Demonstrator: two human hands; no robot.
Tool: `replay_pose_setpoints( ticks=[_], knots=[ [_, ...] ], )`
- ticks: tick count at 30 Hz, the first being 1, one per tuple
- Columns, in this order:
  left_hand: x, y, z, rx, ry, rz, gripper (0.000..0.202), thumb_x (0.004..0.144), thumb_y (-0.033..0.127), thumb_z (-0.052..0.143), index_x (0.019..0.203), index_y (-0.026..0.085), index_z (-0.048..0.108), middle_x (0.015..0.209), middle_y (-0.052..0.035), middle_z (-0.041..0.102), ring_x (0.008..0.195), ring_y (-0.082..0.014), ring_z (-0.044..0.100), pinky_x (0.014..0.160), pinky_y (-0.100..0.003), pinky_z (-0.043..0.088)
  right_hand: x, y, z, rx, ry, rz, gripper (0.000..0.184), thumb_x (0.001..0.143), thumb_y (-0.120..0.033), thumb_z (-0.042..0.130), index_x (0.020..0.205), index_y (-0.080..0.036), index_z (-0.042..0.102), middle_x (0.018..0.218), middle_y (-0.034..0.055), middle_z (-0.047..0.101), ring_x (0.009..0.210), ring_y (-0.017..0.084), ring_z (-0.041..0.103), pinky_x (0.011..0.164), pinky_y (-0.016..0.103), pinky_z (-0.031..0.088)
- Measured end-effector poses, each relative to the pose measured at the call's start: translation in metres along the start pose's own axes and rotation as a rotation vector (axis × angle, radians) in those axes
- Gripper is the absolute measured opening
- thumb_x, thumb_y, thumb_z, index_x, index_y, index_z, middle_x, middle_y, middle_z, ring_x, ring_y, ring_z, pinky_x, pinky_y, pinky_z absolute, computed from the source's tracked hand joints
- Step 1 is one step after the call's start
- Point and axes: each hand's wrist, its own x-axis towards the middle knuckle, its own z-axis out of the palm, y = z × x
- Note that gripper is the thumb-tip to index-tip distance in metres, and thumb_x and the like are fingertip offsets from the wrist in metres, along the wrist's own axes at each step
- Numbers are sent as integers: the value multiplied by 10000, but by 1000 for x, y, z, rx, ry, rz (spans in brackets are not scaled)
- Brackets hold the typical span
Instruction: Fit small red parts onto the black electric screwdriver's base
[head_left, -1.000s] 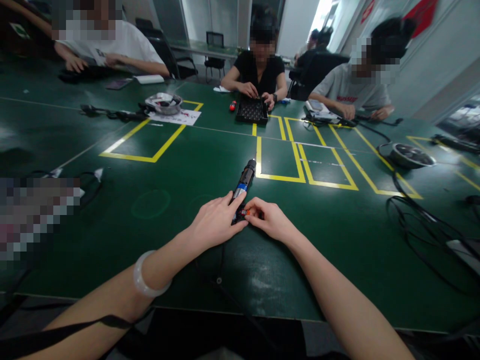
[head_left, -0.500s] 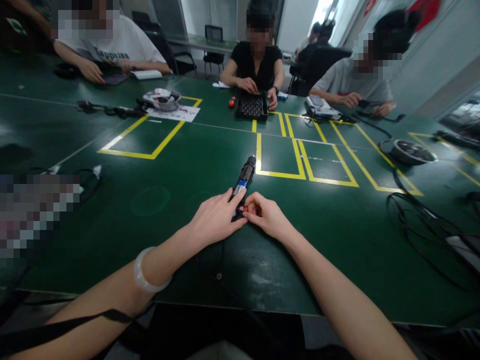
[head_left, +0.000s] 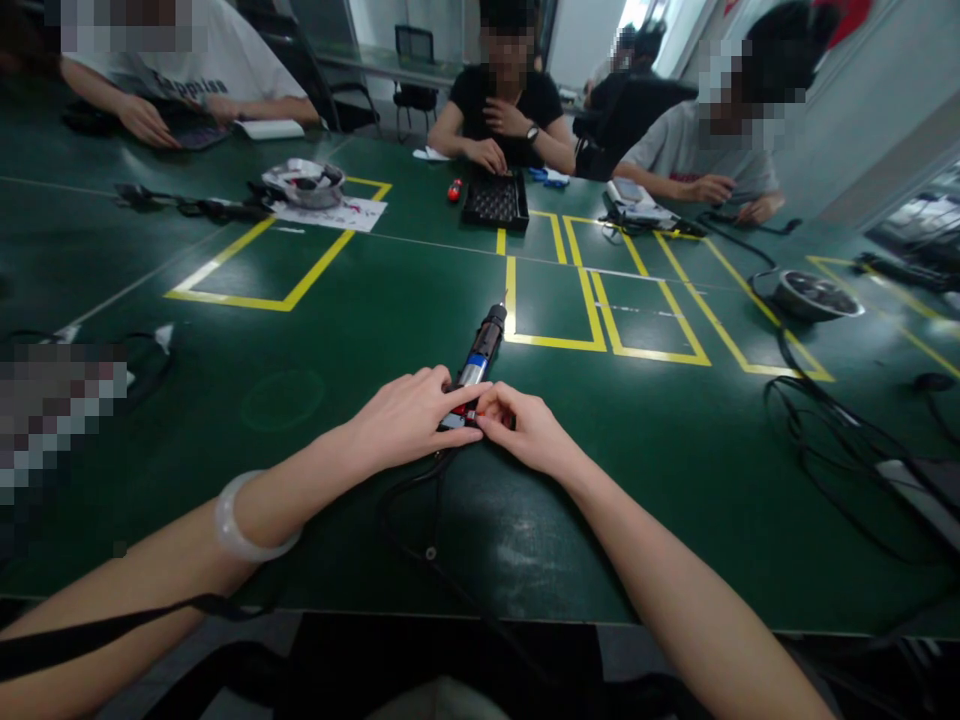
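A black electric screwdriver [head_left: 487, 335] with a blue and silver band lies on the table, its tip pointing away from me and slightly right. My left hand [head_left: 401, 415] rests over the rear of the tool, thumb and fingers closed about its sides. Just to the right, my right hand [head_left: 534, 430] pinches at the rear end, where a small orange-red part [head_left: 480, 416] shows at the fingertips. That part is too small to name and is mostly covered. From the tool's rear a black cable [head_left: 439, 500] runs toward me.
Yellow tape outlines [head_left: 555, 345] mark the green table ahead. Across it, a person works over a black tray [head_left: 495, 203]. A metal bowl [head_left: 816, 295] and loose black cables [head_left: 799, 430] lie at right. A clear-looking bag [head_left: 304, 183] sits on paper at far left.
My left hand has slid slightly left and opened a little, showing more of the screwdriver's rear. My right hand stays pinched there. The person opposite has raised one hand from the tray.
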Motion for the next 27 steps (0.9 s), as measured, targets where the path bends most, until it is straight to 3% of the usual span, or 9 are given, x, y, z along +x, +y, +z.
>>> replay_pose_setpoints(
  ticks=[7, 16, 27],
  knots=[
    [19, 10, -4, 64, -31, -25, 595, 971, 648, 363, 1427, 313, 545, 1034, -140, 582, 891, -302, 631, 765, -402, 503, -1, -4, -2, -54, 9, -65, 130, 844, -113, 500, 922, -216, 520, 790, -29, 592, 685, 119, 535, 668, 241, 419],
    [16, 8, 3, 35, -4, -39, 597, 989, 616, 335, 1512, 354, 458, 1118, -149, 593, 941, -318, 644, 795, -414, 492, -5, -8, -5, -85, -35, -80, 141, 860, -121, 509, 960, -220, 512, 836, -11, 584, 754, 134, 560, 720, 262, 448],
    [16, 7, 3, 16, -16, -77, 570, 972, 622, 383, 1464, 367, 518, 1077, -121, 601, 923, -287, 647, 831, -401, 482, -5, -3, -6, -83, -17, -93, 116, 905, -167, 523, 1007, -220, 519, 864, 0, 610, 770, 138, 583, 731, 278, 471]
  ],
)
